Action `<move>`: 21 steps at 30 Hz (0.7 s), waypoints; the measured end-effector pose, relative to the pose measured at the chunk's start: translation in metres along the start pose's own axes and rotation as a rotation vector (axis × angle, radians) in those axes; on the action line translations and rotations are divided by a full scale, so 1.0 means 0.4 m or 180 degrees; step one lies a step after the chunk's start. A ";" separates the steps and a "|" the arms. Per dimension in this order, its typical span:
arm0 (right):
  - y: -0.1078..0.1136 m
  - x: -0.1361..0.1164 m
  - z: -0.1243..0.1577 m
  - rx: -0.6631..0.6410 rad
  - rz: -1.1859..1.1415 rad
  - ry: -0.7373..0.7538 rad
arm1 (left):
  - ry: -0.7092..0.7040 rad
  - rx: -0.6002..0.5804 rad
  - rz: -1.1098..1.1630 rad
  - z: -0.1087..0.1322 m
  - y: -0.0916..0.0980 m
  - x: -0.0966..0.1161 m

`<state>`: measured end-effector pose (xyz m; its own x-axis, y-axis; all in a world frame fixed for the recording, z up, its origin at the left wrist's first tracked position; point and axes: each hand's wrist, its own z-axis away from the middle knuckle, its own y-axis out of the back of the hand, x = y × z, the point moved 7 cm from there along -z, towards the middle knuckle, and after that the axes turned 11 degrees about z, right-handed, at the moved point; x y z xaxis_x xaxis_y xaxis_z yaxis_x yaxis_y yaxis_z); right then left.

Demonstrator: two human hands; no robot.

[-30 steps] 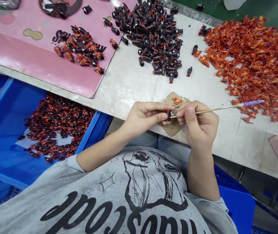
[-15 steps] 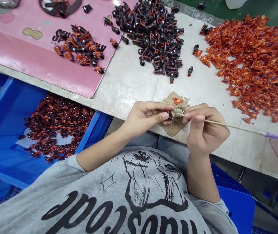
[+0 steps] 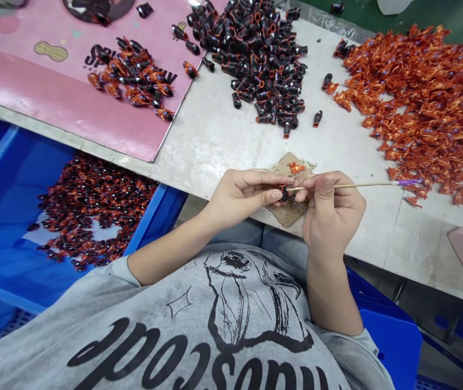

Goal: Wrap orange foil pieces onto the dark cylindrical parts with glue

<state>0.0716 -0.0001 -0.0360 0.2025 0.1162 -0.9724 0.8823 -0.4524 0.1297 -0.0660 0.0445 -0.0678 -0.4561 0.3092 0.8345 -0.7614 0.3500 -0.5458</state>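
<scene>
In the head view, the left hand (image 3: 243,196) grips a black part (image 3: 284,192) near the card (image 3: 286,216), fingertips closed around it; the right hand (image 3: 333,208) pinches a stick (image 3: 361,185). The stick's tip has moved from the cap, now hidden, to the part, so work seems back on the part.
</scene>
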 end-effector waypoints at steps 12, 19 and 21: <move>-0.001 0.003 -0.008 0.0107 -0.0220 -0.0069 | -0.0212 -0.0312 -0.0006 0.000 -0.005 0.005; 0.000 0.005 -0.008 0.0070 -0.0177 -0.0098 | -0.0164 -0.0288 -0.0043 -0.001 -0.004 0.003; -0.002 0.006 -0.007 0.0066 -0.0185 -0.0086 | -0.0157 -0.0287 -0.0049 -0.001 -0.005 0.004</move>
<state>0.0726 0.0028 -0.0378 0.1392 0.1190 -0.9831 0.8832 -0.4638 0.0689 -0.0648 0.0446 -0.0654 -0.4686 0.2599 0.8443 -0.7249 0.4331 -0.5356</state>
